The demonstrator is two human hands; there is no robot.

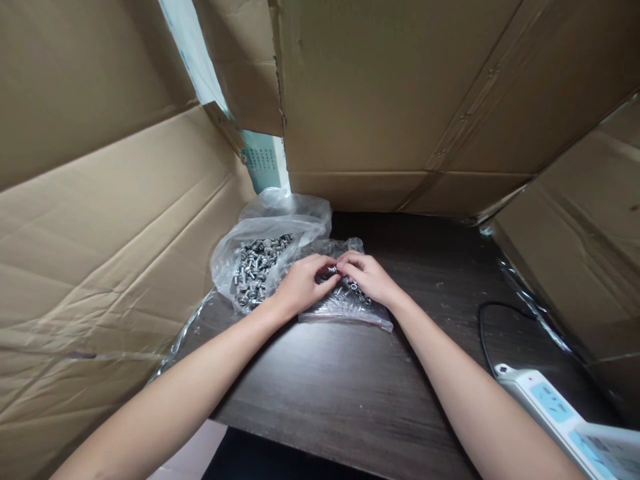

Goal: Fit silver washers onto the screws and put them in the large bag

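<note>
My left hand and my right hand meet over a flat clear plastic bag on the dark wooden table. Both hands pinch a small metal part between their fingertips. The flat bag holds several small metal nuts under my right hand. To the left, a second, fuller clear bag lies open with a heap of metal screws inside, close to my left wrist.
Cardboard sheets wall in the table on the left, at the back and on the right. A white power strip with a black cable lies at the front right.
</note>
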